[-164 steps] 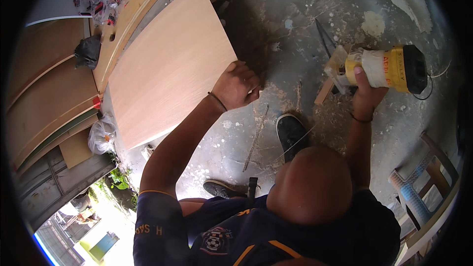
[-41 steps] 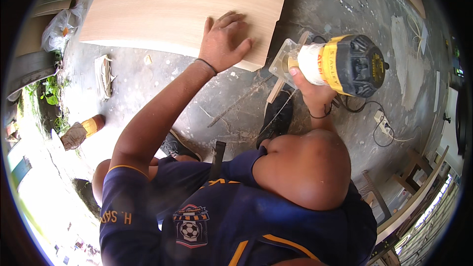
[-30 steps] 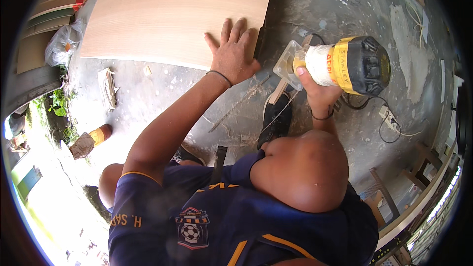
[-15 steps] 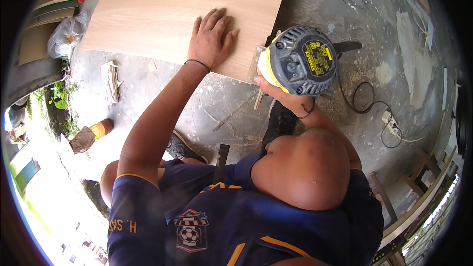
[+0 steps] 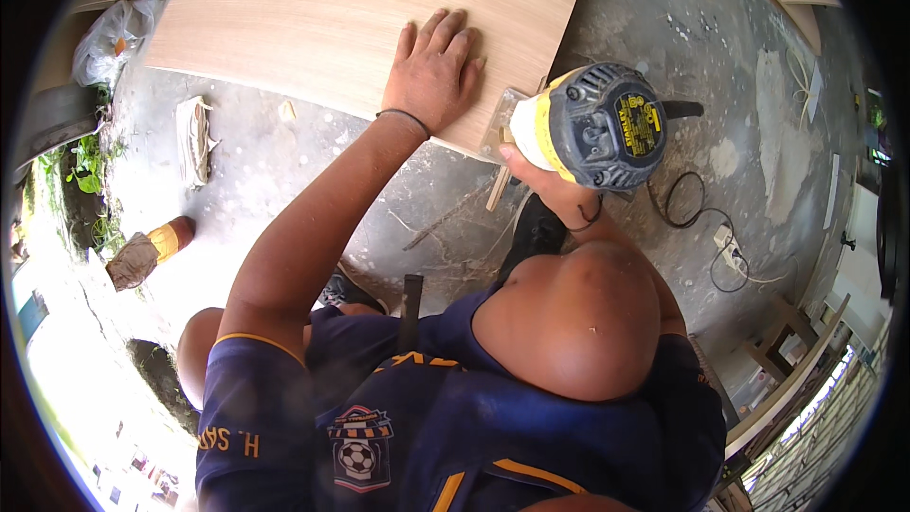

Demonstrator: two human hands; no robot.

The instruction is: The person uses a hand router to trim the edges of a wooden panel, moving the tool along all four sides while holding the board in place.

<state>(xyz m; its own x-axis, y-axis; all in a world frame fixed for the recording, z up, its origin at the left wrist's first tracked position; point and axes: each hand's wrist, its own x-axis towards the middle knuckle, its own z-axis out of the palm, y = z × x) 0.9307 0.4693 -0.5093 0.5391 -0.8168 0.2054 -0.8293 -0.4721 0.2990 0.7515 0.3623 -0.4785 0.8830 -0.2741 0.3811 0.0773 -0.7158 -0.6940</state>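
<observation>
A large board with pale wood grain lies in front of me. My left hand rests palm down on it near the close right corner, fingers spread and holding nothing. At that corner my right hand grips a black and yellow trim router from below. The router is tipped on its side, its motor end pointing right. Its clear base plate lies against the board's corner. Most of my right fingers are hidden behind the router, and the bit cannot be seen.
A black cord runs over the concrete floor to a white socket strip at right. Wood strips lie below the corner. At left are a clear plastic bag, a crumpled pale bundle and a brown-orange object.
The view has shifted a little, so my hands, the router and the board's right edge appear farther right. My left hand stays flat on the board and my right hand keeps its grip.
</observation>
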